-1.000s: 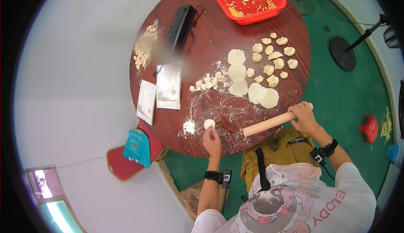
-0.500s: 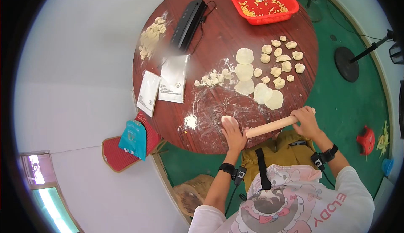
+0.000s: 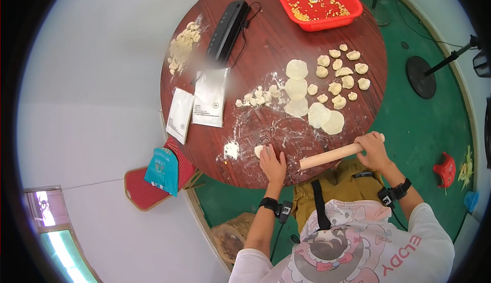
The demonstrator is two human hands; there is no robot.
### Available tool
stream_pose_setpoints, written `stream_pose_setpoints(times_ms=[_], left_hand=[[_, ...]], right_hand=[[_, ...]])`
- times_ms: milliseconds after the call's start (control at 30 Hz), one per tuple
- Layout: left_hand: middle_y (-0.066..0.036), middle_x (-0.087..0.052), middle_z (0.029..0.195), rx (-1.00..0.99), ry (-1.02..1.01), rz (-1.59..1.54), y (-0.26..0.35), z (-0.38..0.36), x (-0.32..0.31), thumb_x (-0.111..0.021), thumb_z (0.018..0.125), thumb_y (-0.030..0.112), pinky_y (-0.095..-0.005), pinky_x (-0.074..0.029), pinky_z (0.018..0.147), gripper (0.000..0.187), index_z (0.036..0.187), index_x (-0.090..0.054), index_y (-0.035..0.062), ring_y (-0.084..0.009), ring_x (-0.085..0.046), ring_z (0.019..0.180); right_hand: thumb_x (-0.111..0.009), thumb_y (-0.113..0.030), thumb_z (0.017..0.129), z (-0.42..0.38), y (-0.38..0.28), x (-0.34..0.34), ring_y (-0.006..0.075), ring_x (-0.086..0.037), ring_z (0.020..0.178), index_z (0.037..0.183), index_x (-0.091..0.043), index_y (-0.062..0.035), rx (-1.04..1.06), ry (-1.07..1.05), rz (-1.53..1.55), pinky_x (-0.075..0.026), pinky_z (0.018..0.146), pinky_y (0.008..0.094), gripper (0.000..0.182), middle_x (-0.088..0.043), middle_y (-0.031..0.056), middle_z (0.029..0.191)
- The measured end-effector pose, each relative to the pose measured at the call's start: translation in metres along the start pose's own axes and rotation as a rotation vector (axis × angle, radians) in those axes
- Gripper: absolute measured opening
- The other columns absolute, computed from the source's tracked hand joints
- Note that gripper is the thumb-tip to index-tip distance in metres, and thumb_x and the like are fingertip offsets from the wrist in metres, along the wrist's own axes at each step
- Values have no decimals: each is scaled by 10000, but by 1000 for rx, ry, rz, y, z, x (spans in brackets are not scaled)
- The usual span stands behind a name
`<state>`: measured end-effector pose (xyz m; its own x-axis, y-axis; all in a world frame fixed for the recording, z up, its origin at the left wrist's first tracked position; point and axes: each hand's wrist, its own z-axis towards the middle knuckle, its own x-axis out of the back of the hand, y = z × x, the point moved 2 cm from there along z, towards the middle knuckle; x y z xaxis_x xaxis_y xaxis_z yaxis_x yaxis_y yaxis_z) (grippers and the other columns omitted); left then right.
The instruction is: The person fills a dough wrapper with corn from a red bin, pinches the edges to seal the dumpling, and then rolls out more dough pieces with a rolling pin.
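Note:
My right hand [image 3: 373,150] is wrapped round the far end of a wooden rolling pin [image 3: 330,156], which lies aslant over the table's near edge. Fingers stretched and thumb apart, my left hand [image 3: 273,165] rests on the floured tabletop with its fingertips at a small flattened piece of dough [image 3: 259,151]. Part of that dough is hidden under the fingers. Beyond it lie several small dough lumps [image 3: 260,97], and rolled round wrappers [image 3: 296,88] overlap to their right. Several filled dumplings [image 3: 338,81] sit at the right of the table.
A red plastic basket [image 3: 319,26] with yellow kernels stands at the far edge. A black appliance [image 3: 227,32] with a cord, white packets [image 3: 209,101] and more dough pieces [image 3: 184,45] lie at the left. Loose flour [image 3: 231,150] is near my left hand. A red chair [image 3: 140,188] stands beside the table.
My left hand has moved left, away from the rolling pin's end, along with the piece of dough. The rolling pin and my right hand have barely shifted.

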<state>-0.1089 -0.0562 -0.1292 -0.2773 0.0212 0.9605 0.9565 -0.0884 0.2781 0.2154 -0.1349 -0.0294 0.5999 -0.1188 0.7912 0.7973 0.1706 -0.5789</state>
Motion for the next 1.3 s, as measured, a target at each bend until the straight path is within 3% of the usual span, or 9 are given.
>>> stream_pose_setpoints(times_ms=[67, 233, 333, 400, 633, 800, 1033, 1100, 1300], left_hand=[[-263, -262, 1350, -64, -46, -49, -5, 8, 9, -499, 848, 351, -509, -240, 973, 601, 1310, -326, 8, -429, -229, 1247], [-257, -190, 1384, 136, 76, 47, -7, 1, -14, -513, 832, 350, -539, -190, 993, 630, 1322, -293, 22, -426, -192, 1270], [-253, -147, 1399, -45, -62, 19, 34, -14, -14, -506, 830, 353, -552, -161, 999, 656, 1339, -255, 24, -425, -169, 1281], [-240, -202, 1389, -393, -173, 67, 58, -24, -15, -516, 823, 334, -536, -160, 1010, 634, 1328, -287, 28, -411, -179, 1284], [-171, -420, 1259, -205, 75, 27, 45, -8, -9, -542, 810, 230, -463, -307, 920, 476, 1242, -433, 65, -326, -392, 1159], [-106, -501, 1038, -158, -170, -85, 47, -5, 4, -590, 774, 170, -438, -368, 791, 347, 1091, -514, 54, -294, -475, 982], [-121, -517, 952, -179, -71, -94, 62, -6, 0, -632, 712, 144, -428, -396, 736, 316, 1001, -530, 65, -326, -500, 898], [-140, -521, 942, -8, -118, -258, 61, -5, -3, -646, 686, 128, -438, -409, 695, 287, 945, -541, 62, -328, -508, 869], [-144, -554, 902, -42, -197, -349, 57, -5, -3, -613, 744, 112, -406, -442, 669, 193, 922, -564, 55, -313, -555, 810]], right_hand=[[-626, -52, 584, 1, -1, 1, 236, -504, 772, 863, -527, -97, 3, -1, 3, -365, 762, 369, 300, -543, 46, 781], [-627, -49, 582, 5, -3, 2, 236, -506, 765, 868, -524, -97, 15, 0, 9, -367, 760, 368, 307, -543, 46, 780], [-627, -45, 581, 7, -3, 1, 235, -508, 764, 871, -522, -96, 28, 9, 1, -370, 761, 371, 312, -543, 46, 780], [-629, -41, 578, 9, -4, 3, 235, -509, 764, 870, -521, -95, 36, 13, 12, -372, 761, 374, 317, -543, 46, 781], [-631, -37, 573, 9, -4, 7, 233, -510, 766, 867, -521, -92, 49, 17, -10, -375, 753, 369, 319, -543, 45, 784], [-633, -37, 571, 8, -2, 5, 232, -506, 765, 863, -524, -91, 47, 12, -18, -377, 742, 368, 315, -545, 41, 791], [-633, -39, 574, 11, -1, 7, 233, -505, 764, 872, -528, -89, 52, 36, -25, -374, 743, 364, 320, -555, 39, 807], [-631, -38, 572, 11, -1, 9, 233, -506, 765, 872, -529, -87, 45, 28, -33, -373, 745, 365, 320, -554, 41, 804], [-628, -39, 563, 10, -3, 11, 236, -508, 766, 867, -528, -86, 39, 36, -52, -368, 741, 365, 324, -552, 49, 798]])
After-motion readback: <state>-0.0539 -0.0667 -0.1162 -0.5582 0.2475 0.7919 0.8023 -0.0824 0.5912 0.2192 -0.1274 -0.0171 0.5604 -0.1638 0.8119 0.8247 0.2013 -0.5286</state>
